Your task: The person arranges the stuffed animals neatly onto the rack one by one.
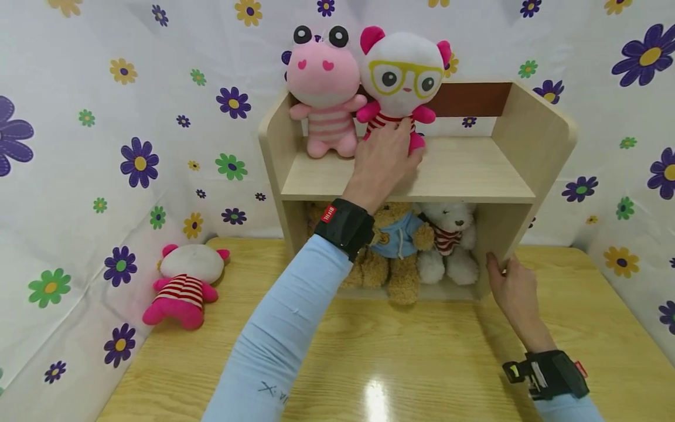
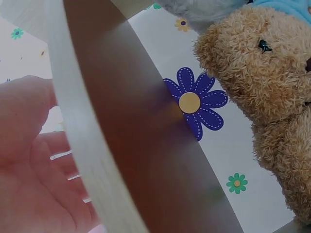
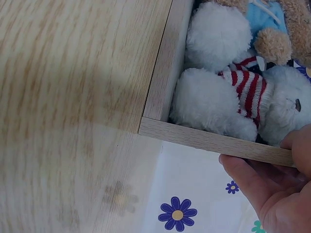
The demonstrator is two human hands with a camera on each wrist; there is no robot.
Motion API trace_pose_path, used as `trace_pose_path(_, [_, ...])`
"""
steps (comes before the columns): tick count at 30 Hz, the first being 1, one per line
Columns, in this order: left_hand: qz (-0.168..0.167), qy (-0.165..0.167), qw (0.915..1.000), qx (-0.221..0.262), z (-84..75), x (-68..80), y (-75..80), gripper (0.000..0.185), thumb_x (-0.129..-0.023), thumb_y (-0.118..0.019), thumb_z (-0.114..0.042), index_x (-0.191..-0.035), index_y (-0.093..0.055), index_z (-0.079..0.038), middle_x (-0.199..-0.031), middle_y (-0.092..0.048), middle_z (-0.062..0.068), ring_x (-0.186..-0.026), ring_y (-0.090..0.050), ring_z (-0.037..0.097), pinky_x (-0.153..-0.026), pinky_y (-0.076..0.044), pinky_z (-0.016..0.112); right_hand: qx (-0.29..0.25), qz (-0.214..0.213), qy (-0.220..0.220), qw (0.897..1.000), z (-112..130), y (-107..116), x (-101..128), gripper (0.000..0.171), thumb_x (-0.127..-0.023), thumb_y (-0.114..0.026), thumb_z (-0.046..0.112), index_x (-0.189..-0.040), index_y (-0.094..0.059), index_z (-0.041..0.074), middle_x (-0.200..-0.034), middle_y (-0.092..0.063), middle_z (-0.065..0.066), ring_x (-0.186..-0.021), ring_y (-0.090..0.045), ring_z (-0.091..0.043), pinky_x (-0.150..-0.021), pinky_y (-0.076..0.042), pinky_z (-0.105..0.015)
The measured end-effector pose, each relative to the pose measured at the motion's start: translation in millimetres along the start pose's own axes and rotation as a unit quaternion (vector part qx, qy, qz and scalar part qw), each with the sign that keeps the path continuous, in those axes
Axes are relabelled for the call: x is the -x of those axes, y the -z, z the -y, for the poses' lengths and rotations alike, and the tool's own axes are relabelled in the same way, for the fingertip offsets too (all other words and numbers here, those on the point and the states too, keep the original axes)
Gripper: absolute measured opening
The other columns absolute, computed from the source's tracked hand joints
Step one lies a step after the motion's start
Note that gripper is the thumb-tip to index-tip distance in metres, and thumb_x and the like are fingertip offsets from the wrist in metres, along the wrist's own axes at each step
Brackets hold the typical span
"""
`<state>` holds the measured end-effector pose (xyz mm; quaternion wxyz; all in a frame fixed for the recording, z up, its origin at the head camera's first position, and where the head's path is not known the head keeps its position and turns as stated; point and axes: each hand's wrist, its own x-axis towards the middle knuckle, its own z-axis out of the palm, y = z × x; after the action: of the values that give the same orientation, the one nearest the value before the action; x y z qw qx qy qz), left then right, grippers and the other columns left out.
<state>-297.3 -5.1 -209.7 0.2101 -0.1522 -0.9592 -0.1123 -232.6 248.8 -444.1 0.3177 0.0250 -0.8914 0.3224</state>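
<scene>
My left hand (image 1: pixel 387 152) touches the lower body of a panda plush (image 1: pixel 406 70) with yellow glasses and pink ears, seated on the upper board of a small wooden shelf (image 1: pixel 474 167). In the left wrist view its fingers (image 2: pixel 63 160) look fairly straight, partly hidden behind the board's edge. Left of the panda, and close against it, sits a pink plush (image 1: pixel 324 76) with eyes on top and heart-shaped nostrils. My right hand (image 1: pixel 517 293) grips the shelf's right side panel (image 3: pixel 218 143), thumb and fingers on opposite faces.
Below, a brown teddy bear (image 1: pixel 398 234) in a blue hoodie and a white bear (image 1: pixel 448 264) in a striped top sit in the lower compartment. Another pink-and-white plush (image 1: pixel 184 287) leans against the flowered cloth wall at left. The shelf stands on a wood-grain table (image 1: pixel 422 351).
</scene>
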Motion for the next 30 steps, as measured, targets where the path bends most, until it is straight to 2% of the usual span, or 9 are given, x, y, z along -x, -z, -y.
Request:
trace_pose_path(5, [-0.005, -0.004, 1.0, -0.006, -1.0, 2.5, -0.1, 0.04, -0.102, -0.057, -0.043, -0.13, -0.06, -0.015, -0.119, -0.067, 0.006, -0.103, -0.069, 0.024, -0.076, -0.06, 0.04, 0.005, 0.002, 0.006, 1.0, -1.0, 0.8, 0.9, 0.022, -0.101, -0.058, 0.011, -0.092, -0.06, -0.009, -0.06, -0.062, -0.026, -0.043, -0.053, -0.019, -0.036, -0.03, -0.017])
trace_pose_path(10, [-0.016, -0.011, 0.9997, -0.011, 0.1, 5.2, -0.9, 0.04, -0.102, -0.058, -0.043, -0.131, -0.06, -0.016, -0.117, -0.068, 0.007, -0.101, -0.069, 0.025, -0.075, -0.059, 0.039, 0.002, 0.009, 0.008, 1.0, -1.6, 1.0, 1.7, 0.023, -0.101, -0.057, 0.011, -0.094, -0.06, -0.01, -0.059, -0.061, -0.024, -0.042, -0.051, -0.017, -0.035, -0.03, -0.016])
trace_pose_path(14, [-0.026, -0.018, 0.9994, -0.013, 0.5, 7.1, -0.4, 0.038, -0.102, -0.058, -0.042, -0.129, -0.06, -0.016, -0.115, -0.068, 0.008, -0.1, -0.069, 0.026, -0.075, -0.059, 0.04, 0.002, 0.015, 0.0, 1.0, -1.1, 1.2, 1.6, 0.024, -0.102, -0.057, 0.013, -0.098, -0.061, -0.011, -0.062, -0.063, -0.026, -0.044, -0.055, -0.021, -0.036, -0.031, -0.016])
trace_pose_path(18, [-0.032, -0.031, 0.9988, -0.018, 0.3, 13.6, 2.1, 0.036, -0.103, -0.056, -0.042, -0.128, -0.061, -0.016, -0.109, -0.067, 0.007, -0.09, -0.068, 0.024, -0.067, -0.058, 0.037, 0.001, 0.017, -0.003, 1.0, -0.3, 0.8, 1.4, 0.027, -0.102, -0.057, 0.013, -0.104, -0.061, -0.013, -0.066, -0.064, -0.029, -0.047, -0.06, -0.027, -0.037, -0.032, -0.016])
trace_pose_path(21, [-0.049, -0.055, 0.997, -0.022, 0.8, 23.6, 4.2, 0.032, -0.103, -0.055, -0.041, -0.121, -0.064, -0.016, -0.1, -0.066, 0.005, -0.079, -0.065, 0.021, -0.058, -0.053, 0.033, 0.0, 0.016, 0.0, 1.0, 0.0, 0.4, 1.8, 0.027, -0.102, -0.057, 0.013, -0.104, -0.061, -0.014, -0.065, -0.064, -0.029, -0.047, -0.06, -0.028, -0.037, -0.032, -0.016])
trace_pose_path(25, [-0.091, -0.095, 0.9912, -0.015, 1.4, 41.3, 6.2, 0.028, -0.104, -0.055, -0.038, -0.114, -0.068, -0.015, -0.088, -0.065, 0.003, -0.069, -0.062, 0.019, -0.053, -0.048, 0.03, -0.001, 0.01, 0.005, 1.0, -0.2, -0.2, 2.7, 0.027, -0.101, -0.058, 0.012, -0.101, -0.061, -0.015, -0.064, -0.064, -0.03, -0.046, -0.059, -0.028, -0.036, -0.031, -0.015])
trace_pose_path(30, [-0.136, -0.159, 0.9779, 0.001, -1.8, 65.5, 5.3, 0.025, -0.104, -0.057, -0.032, -0.116, -0.073, -0.017, -0.095, -0.074, -0.001, -0.072, -0.066, 0.017, -0.052, -0.048, 0.028, 0.002, -0.001, 0.006, 1.0, -1.3, -1.4, 2.5, 0.024, -0.1, -0.059, 0.011, -0.098, -0.062, -0.013, -0.062, -0.063, -0.028, -0.044, -0.057, -0.025, -0.036, -0.03, -0.015])
